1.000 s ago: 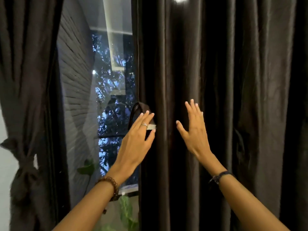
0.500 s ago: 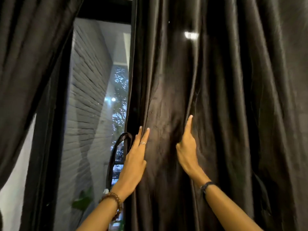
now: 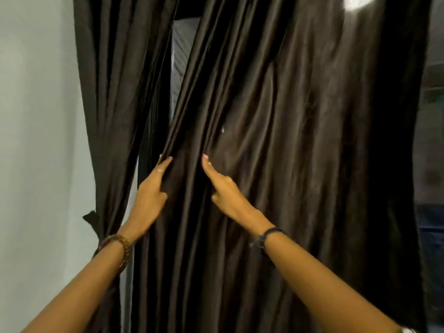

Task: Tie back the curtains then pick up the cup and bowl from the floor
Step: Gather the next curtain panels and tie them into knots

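A dark brown curtain [image 3: 300, 145] hangs in front of me, drawn into slanting folds toward its left edge. My left hand [image 3: 151, 195] lies along that edge with straight fingers, the tips pressing into a fold. My right hand [image 3: 225, 188] presses the fabric a little to the right, fingers straight and pointing up-left. The cloth is bunched between the two hands. A second dark curtain [image 3: 115, 92] hangs at the left, gathered by a tie with a knot [image 3: 92, 218] low down. The cup and the bowl are out of view.
A pale wall [image 3: 36, 116] fills the left side. A narrow gap of window [image 3: 179, 56] shows between the two curtains. Dim glass [image 3: 430, 140] shows past the curtain's right edge. A light glare [image 3: 358, 2] sits at the top right.
The view has swung left, and the curtain has been drawn left across the window, leaving a thin gap. Both hands have moved left and closer together on the fabric.
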